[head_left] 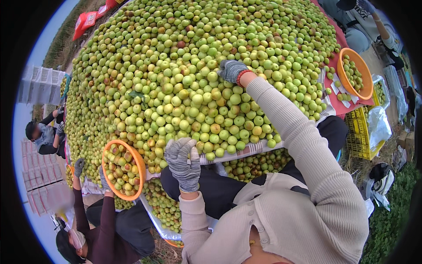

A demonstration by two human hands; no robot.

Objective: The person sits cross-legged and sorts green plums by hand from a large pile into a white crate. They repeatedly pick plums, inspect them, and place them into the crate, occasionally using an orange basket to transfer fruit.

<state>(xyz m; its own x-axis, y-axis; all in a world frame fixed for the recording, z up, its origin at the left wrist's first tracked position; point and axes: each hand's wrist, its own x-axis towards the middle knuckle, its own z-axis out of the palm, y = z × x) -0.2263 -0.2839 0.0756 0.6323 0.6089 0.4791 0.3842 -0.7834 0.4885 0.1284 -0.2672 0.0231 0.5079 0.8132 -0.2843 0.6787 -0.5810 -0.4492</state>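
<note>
A broad heap of small round green fruits (189, 97), jujubes by their look, some blushed brown, spreads before me. My right hand (233, 72), in a grey knit glove with a red band at the wrist, reaches far onto the heap. Its fingers curl down among the jujubes, and whatever they grip is hidden. Close to the heap's near edge is my left hand (183, 163), gloved the same way. The fingers there are bent and closed toward the thumb; I cannot see what lies inside them.
At left, a person in dark sleeves (107, 224) holds an orange basket (141, 169) of jujubes. Another orange basket (367, 72) stands at right above a yellow crate (358, 136). Filled containers (167, 204) sit below the heap's edge. Another person (46, 132) works at far left; stacked crates (41, 83) stand behind.
</note>
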